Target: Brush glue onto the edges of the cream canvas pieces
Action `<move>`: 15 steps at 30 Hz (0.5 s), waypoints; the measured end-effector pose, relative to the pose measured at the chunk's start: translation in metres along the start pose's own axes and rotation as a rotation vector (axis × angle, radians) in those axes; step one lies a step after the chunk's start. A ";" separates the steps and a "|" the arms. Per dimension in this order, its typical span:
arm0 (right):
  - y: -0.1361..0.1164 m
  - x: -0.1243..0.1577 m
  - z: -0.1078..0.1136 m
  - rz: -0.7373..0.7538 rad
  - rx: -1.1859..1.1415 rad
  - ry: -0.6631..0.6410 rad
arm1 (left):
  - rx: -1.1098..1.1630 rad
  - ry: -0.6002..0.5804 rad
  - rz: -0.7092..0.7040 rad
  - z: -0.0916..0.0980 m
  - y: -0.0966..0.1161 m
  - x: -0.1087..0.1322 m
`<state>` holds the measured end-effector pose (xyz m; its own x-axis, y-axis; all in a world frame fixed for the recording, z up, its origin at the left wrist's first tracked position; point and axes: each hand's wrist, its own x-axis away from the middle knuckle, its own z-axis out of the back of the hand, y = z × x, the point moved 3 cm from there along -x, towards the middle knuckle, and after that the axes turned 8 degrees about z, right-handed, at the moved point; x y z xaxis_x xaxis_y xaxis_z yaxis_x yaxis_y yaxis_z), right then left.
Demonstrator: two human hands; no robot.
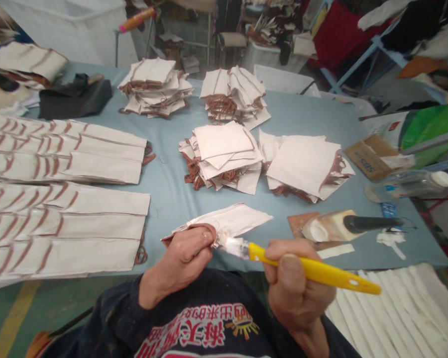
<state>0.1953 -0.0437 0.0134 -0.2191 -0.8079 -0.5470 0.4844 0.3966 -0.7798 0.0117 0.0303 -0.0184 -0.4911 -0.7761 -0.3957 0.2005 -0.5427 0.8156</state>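
My left hand (184,256) is closed on the near corner of a white fabric piece (235,221) with a brown edge, which lies at the table's front edge. My right hand (296,283) grips a yellow-handled brush (313,271). Its white, glue-covered bristles touch the fabric right beside my left thumb. Just right of the fabric stands a glue pot (328,228) with white paste on a brown pad, and a black handle rests across it.
Several stacks of white pieces with brown straps (224,154) sit mid-table on the blue-grey table (171,194). Rows of overlapped long pieces (59,209) fill the left. A cardboard box (369,156) and plastic bottle (410,184) lie right. White strips (395,308) lie below right.
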 end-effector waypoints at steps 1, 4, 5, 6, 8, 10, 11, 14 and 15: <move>-0.001 0.001 -0.003 0.005 -0.033 -0.026 | -0.007 -0.002 -0.002 0.000 -0.001 0.000; -0.001 0.004 -0.007 -0.024 -0.133 -0.039 | -0.014 0.021 -0.013 0.001 -0.004 0.000; -0.001 0.003 -0.006 -0.049 -0.151 -0.034 | -0.012 0.035 -0.011 0.002 -0.004 -0.001; 0.001 0.001 -0.005 -0.077 -0.163 -0.029 | -0.009 0.045 -0.007 0.002 -0.003 -0.002; 0.004 -0.005 0.000 -0.130 -0.181 -0.017 | 0.001 0.045 0.008 0.003 -0.002 -0.004; 0.006 -0.012 0.006 -0.179 -0.201 0.009 | 0.017 0.039 0.026 0.004 0.000 -0.006; 0.007 -0.015 0.010 -0.201 -0.212 0.032 | 0.027 0.037 0.033 0.004 0.000 -0.007; 0.006 -0.023 0.019 -0.239 -0.235 0.129 | 0.062 0.040 0.046 0.003 -0.001 -0.008; 0.005 -0.025 0.020 -0.238 -0.238 0.162 | 0.070 0.039 0.050 0.003 -0.002 -0.008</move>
<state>0.2203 -0.0301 0.0295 -0.4422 -0.8178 -0.3683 0.1974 0.3118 -0.9294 0.0131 0.0390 -0.0157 -0.4486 -0.8143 -0.3683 0.1634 -0.4798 0.8620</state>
